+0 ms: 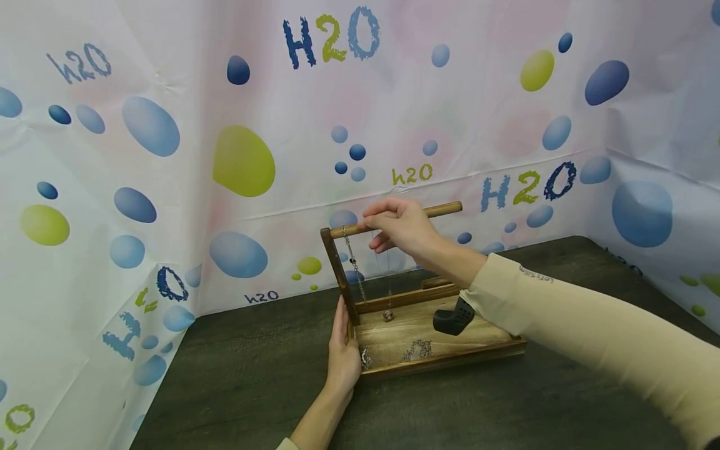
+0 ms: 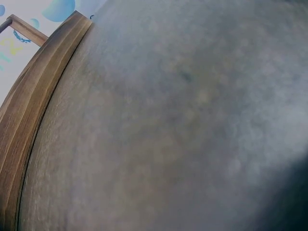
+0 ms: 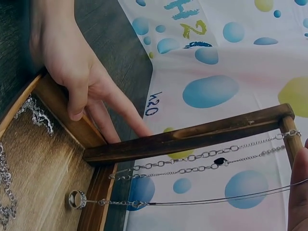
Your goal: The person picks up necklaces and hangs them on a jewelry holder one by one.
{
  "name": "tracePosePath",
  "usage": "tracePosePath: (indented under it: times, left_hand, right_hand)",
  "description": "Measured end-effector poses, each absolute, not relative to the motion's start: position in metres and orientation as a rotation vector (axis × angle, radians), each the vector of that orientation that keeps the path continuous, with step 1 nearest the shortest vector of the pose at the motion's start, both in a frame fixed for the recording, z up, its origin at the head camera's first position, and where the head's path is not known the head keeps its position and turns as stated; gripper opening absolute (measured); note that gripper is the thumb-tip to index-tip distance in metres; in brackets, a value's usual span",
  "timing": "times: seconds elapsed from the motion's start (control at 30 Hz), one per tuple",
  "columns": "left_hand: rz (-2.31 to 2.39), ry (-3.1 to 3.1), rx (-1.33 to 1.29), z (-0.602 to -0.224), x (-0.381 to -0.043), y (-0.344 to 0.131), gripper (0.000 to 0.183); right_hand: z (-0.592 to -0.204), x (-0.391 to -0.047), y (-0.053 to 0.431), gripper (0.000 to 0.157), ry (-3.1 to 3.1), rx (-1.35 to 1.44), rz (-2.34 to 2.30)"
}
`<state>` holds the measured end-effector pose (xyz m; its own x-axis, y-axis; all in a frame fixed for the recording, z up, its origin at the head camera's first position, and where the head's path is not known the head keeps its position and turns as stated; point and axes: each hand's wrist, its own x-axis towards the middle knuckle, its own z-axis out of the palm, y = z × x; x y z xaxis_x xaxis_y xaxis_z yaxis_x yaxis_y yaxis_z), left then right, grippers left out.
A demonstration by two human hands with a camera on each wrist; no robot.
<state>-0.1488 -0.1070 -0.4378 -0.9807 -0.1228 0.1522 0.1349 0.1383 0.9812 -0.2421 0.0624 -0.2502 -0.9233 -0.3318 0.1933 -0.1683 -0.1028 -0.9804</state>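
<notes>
A wooden jewelry stand (image 1: 339, 272) has an upright post, a round crossbar (image 1: 448, 209) and a shallow tray (image 1: 388, 344). My left hand (image 1: 344, 361) grips the tray's left end, thumb inside the wall and straighter fingers outside along the post's foot. Up at the crossbar, my right hand (image 1: 406, 230) pinches a thin-corded necklace (image 3: 211, 199), whose two strands run down from the fingers. Its ring-shaped pendant (image 3: 76, 199) dangles above the tray floor. Silver chains (image 3: 197, 156), one with a black stone (image 3: 220, 162), hang from the bar near the post.
More silver chain (image 1: 417, 350) lies in the tray, with another small heap (image 1: 365, 358) in its left corner. The stand sits on a dark wood-grain table (image 1: 253, 375). Behind it hangs a white curtain (image 1: 304, 231) printed with coloured ovals. A black device (image 1: 453, 317) is at my right wrist.
</notes>
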Motion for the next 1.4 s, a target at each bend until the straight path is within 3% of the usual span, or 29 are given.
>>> tracePosePath:
  times: [1.4]
  left_hand:
    - [-1.959,-2.240,0.002,-0.436,-0.140,-0.103,0.088]
  right_hand:
    - [-0.263,-0.227,0.056,0.017,1.977,-0.585,-2.167]
